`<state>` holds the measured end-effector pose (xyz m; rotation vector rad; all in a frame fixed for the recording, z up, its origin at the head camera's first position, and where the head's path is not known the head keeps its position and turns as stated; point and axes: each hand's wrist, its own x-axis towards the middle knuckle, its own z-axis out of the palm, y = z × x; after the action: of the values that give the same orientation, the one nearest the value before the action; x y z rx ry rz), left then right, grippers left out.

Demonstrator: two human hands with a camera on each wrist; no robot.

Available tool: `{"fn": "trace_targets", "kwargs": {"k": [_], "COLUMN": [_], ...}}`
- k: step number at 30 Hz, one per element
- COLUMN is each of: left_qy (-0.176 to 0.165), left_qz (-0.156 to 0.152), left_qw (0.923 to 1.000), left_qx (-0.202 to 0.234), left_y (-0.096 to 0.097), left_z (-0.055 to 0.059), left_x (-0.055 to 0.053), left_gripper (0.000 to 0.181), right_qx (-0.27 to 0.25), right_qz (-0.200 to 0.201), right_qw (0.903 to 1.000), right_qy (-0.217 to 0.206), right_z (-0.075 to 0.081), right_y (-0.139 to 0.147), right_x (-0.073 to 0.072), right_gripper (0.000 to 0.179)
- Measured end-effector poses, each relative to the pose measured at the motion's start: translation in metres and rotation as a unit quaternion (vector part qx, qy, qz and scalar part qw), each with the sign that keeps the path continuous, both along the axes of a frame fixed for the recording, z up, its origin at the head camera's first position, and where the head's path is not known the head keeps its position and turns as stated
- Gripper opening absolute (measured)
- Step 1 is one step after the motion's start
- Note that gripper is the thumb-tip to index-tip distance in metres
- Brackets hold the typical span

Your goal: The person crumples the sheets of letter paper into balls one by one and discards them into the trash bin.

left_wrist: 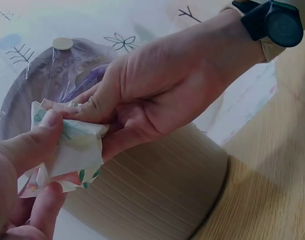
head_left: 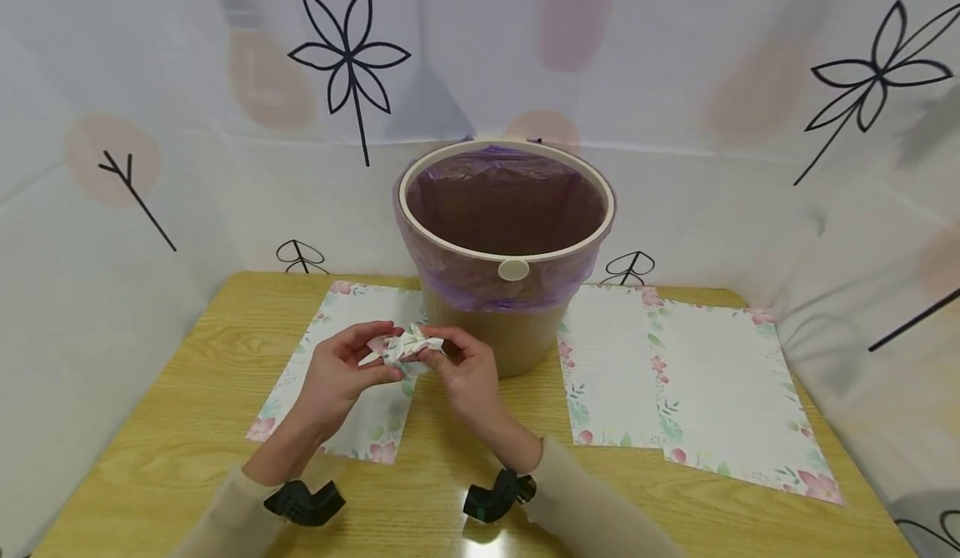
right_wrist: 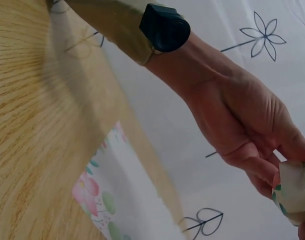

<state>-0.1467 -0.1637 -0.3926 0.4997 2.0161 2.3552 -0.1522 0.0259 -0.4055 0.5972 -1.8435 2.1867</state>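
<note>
A crumpled sheet of floral-bordered paper (head_left: 407, 345) is held between both hands, in front of the bin. My left hand (head_left: 339, 372) grips its left side, and my right hand (head_left: 471, 375) pinches its right side. In the left wrist view, the paper (left_wrist: 75, 152) looks folded and creased, with green leaf prints on it. The right wrist view shows only part of the crumpled paper (right_wrist: 294, 192) at its edge, with the left hand (right_wrist: 247, 117) on it. Some of my fingertips are hidden behind the paper.
A beige bin (head_left: 498, 337) with a purple liner (head_left: 480, 279) stands at the back middle of the wooden table (head_left: 187, 383). One flat floral sheet (head_left: 360, 425) lies at left, partly under my hands; two more sheets (head_left: 611, 366) lie at right, overlapping. A patterned cloth (head_left: 480, 58) hangs behind.
</note>
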Motion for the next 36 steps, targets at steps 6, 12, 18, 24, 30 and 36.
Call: {"fn": "trace_targets", "kwargs": {"k": [6, 12, 18, 24, 30, 36], "left_qy": [0.028, 0.086, 0.11, 0.085, 0.067, 0.063], "left_qz": [0.046, 0.115, 0.149, 0.136, 0.106, 0.115], "left_qw": [0.9986, 0.9884, 0.9788, 0.9776, 0.9821, 0.982], "left_qx": [-0.002, -0.048, -0.088, -0.136, -0.141, -0.136], "left_y": [0.007, 0.017, 0.021, 0.014, 0.003, 0.003], "left_z": [0.0, 0.0, 0.001, 0.003, 0.004, 0.003], "left_x": [0.003, 0.006, 0.006, 0.004, 0.001, 0.003], "left_gripper": [0.037, 0.022, 0.016, 0.011, 0.015, 0.017], "right_qx": [-0.009, -0.012, -0.01, 0.031, 0.077, 0.128], "right_qz": [-0.026, -0.061, -0.069, -0.031, 0.067, 0.085], "right_qw": [0.9996, 0.9981, 0.9975, 0.999, 0.9947, 0.9882], "right_qy": [0.007, 0.005, 0.008, -0.003, -0.009, -0.003], "right_z": [0.0, 0.0, 0.0, 0.0, 0.003, 0.008], "right_y": [-0.003, -0.005, -0.006, -0.001, 0.008, 0.01], "right_x": [0.001, 0.0, 0.001, 0.0, -0.001, -0.003], "right_gripper": [0.022, 0.016, 0.014, 0.019, 0.04, 0.069]}}
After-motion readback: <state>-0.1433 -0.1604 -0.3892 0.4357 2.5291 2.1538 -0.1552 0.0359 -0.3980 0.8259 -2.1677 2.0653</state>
